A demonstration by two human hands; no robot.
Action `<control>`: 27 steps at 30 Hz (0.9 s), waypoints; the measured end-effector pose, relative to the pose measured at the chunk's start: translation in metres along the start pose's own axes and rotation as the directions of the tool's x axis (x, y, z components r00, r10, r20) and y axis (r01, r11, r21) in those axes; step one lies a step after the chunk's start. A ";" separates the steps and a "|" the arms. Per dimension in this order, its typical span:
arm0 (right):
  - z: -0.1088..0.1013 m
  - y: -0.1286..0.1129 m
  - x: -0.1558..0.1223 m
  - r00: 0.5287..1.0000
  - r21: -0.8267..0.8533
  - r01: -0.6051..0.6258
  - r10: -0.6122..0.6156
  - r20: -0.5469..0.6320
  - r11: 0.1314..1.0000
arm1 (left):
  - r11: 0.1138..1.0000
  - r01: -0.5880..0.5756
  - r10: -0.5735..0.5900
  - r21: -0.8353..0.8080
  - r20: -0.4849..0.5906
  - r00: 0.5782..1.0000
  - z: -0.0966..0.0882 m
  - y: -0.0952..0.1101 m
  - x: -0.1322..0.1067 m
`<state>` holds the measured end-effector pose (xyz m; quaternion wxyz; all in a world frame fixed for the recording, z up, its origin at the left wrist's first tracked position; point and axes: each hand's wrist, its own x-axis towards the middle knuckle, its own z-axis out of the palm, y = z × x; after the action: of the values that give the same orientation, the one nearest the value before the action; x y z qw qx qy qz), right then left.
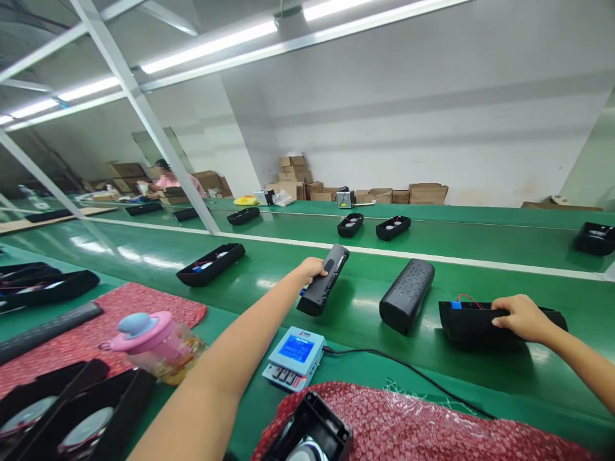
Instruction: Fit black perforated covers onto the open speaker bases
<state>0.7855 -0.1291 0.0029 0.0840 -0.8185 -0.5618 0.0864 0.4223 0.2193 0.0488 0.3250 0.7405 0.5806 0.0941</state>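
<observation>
My left hand (313, 269) is closed on a long black speaker housing part (325, 282), tilted above the green belt, with a bit of blue showing at its lower left side. Off to the right, my right hand (521, 318) pinches the near wall of an open black speaker shell (468, 325). A blue part (456, 305) and a red wire show at that shell's rim. Between the hands lies a black speaker housing (407, 296) with a patterned top. Below my left hand sits a small white meter (295, 358) with a lit blue screen.
Red bubble wrap (408, 422) covers the near edge, with an open speaker shell (314, 429) on it. At left stand a pink-lidded bottle (154, 342) and several shells. More shells (211, 264) lie along the belt. A person (168, 179) sits far left, near cardboard boxes.
</observation>
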 end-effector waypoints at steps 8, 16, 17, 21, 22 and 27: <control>-0.032 -0.064 -0.093 0.958 -0.102 0.281 -0.285 -0.027 0.954 | 0.935 -0.144 0.184 -0.324 0.095 0.978 -0.011 0.033 -0.127; -0.044 -0.134 -0.210 0.880 -0.176 0.474 -0.471 0.062 0.863 | 0.834 -0.225 0.407 -0.504 0.287 0.867 0.003 0.033 -0.300; -0.045 -0.139 -0.222 0.870 -0.145 0.494 -0.487 0.082 0.857 | 0.830 -0.203 0.415 -0.520 0.332 0.847 0.006 0.030 -0.317; -0.039 -0.151 -0.268 0.819 -0.016 0.562 -0.554 0.151 0.827 | 0.830 -0.092 0.400 -0.550 0.472 0.786 0.026 0.017 -0.369; -0.036 -0.153 -0.279 0.806 0.013 0.575 -0.569 0.165 0.818 | 0.832 -0.070 0.390 -0.550 0.492 0.779 0.032 0.012 -0.379; -0.018 -0.161 -0.317 0.787 0.047 0.586 -0.582 0.205 0.809 | 0.848 -0.016 0.351 -0.530 0.538 0.766 0.065 -0.010 -0.408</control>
<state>0.5317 -0.3684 0.0732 0.0389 -0.5918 -0.7934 0.1367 0.3220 -0.1797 0.0897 0.6639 0.6757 0.3194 0.0252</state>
